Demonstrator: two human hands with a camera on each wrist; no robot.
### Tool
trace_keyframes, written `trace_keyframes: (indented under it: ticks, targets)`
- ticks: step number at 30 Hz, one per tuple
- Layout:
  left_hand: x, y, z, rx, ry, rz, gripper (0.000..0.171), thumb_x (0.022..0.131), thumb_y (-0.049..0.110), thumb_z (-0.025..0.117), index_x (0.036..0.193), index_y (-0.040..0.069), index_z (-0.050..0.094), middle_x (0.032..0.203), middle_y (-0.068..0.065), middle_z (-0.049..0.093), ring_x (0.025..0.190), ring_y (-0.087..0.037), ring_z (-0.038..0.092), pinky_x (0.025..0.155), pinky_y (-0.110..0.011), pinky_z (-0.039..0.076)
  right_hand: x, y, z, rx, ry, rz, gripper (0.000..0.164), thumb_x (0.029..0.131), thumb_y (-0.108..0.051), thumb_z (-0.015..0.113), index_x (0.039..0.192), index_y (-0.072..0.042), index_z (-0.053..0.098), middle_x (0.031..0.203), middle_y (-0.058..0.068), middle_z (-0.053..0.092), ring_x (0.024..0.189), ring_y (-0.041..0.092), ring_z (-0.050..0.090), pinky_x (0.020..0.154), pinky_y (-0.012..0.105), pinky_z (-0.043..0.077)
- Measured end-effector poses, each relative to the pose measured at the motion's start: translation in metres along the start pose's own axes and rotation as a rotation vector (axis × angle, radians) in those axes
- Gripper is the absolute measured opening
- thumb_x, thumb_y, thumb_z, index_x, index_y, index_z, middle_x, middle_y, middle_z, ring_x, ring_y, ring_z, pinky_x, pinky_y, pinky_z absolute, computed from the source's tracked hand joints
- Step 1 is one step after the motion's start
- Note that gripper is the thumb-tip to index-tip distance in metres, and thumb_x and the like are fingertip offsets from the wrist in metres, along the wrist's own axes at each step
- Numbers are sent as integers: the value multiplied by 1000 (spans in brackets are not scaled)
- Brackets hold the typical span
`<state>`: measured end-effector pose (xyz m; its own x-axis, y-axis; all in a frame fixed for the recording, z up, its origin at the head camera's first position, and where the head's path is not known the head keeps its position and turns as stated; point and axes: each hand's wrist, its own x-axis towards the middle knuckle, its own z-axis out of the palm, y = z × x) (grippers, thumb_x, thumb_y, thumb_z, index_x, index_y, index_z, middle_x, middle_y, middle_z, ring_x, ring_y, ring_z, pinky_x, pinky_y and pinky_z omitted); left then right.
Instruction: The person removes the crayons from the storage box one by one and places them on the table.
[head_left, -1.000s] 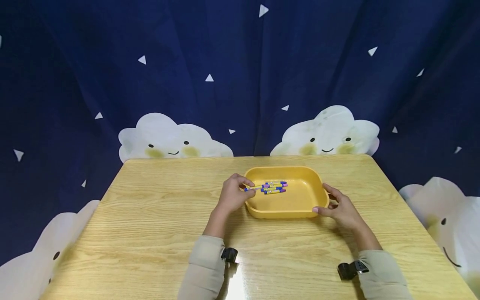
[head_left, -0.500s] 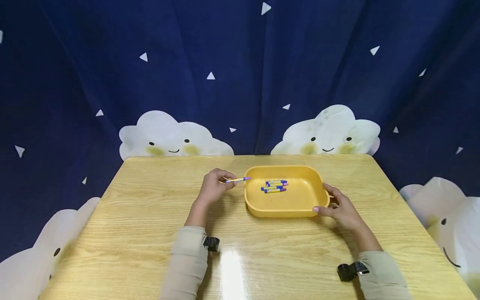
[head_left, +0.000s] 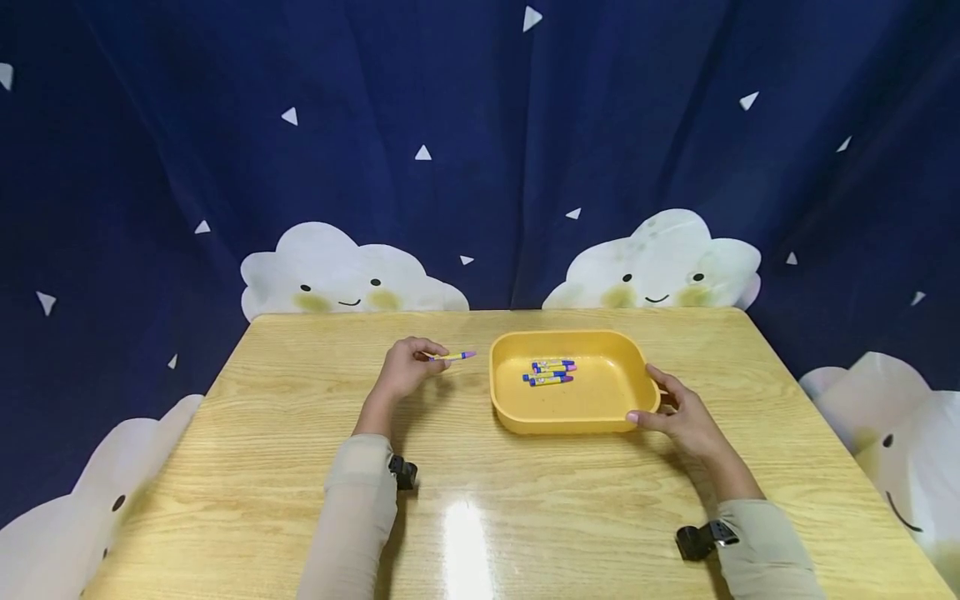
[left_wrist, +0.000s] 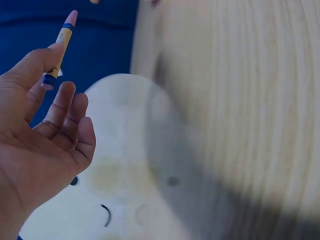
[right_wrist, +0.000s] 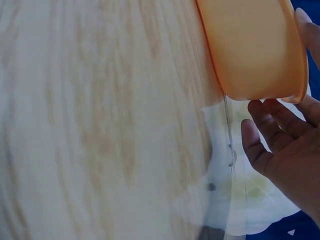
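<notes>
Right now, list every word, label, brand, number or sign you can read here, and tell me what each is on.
No text can be read.
Crayon in the left hand: dark marks on its wrapper, too blurred to read.
Four crayons in the tray: marks on their wrappers, too small to read.
Yellow tray: no lettering visible.
Curtain: white triangles and smiling clouds, no lettering visible.
</notes>
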<state>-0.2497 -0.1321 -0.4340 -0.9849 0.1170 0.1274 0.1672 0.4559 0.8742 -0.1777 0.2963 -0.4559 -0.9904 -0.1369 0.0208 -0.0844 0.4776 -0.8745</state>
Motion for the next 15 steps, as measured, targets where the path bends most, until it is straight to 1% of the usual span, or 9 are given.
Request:
trace_keyframes:
  ticks: [3, 6, 11, 15]
  targets:
    - [6, -9, 3, -63, -32, -37, 17, 77, 7, 75, 93, 1, 71, 97, -12, 58, 77, -21, 54, 61, -28, 44, 0, 0, -1, -6, 1, 2, 92, 78, -26, 77, 148, -7, 21, 142, 20, 32, 109, 33, 46, 78, 19, 43]
    - [12, -19, 6, -94, -49, -64, 16, 78, 6, 74, 93, 1, 71, 94, -9, 60, 73, -19, 53, 59, -28, 43, 1, 0, -1, -5, 2, 4, 93, 77, -26, 78, 148, -7, 21, 143, 21, 31, 109, 34, 46, 78, 19, 43]
    - [18, -27, 12, -77, -28, -101, 16, 77, 6, 75, 92, 0, 71, 86, -7, 62, 73, -16, 52, 60, -27, 43, 0, -2, 0, 6, 3, 20, 94, 76, -27, 78, 148, -8, 21, 141, 21, 32, 110, 34, 46, 78, 19, 43]
    - [20, -29, 15, -66, -16, -149, 17, 78, 6, 75, 93, 0, 72, 89, -7, 63, 77, -18, 51, 65, -28, 43, -2, -3, 1, 15, 4, 31, 95, 76, -27, 79, 148, -8, 21, 140, 22, 34, 110, 34, 46, 78, 19, 43]
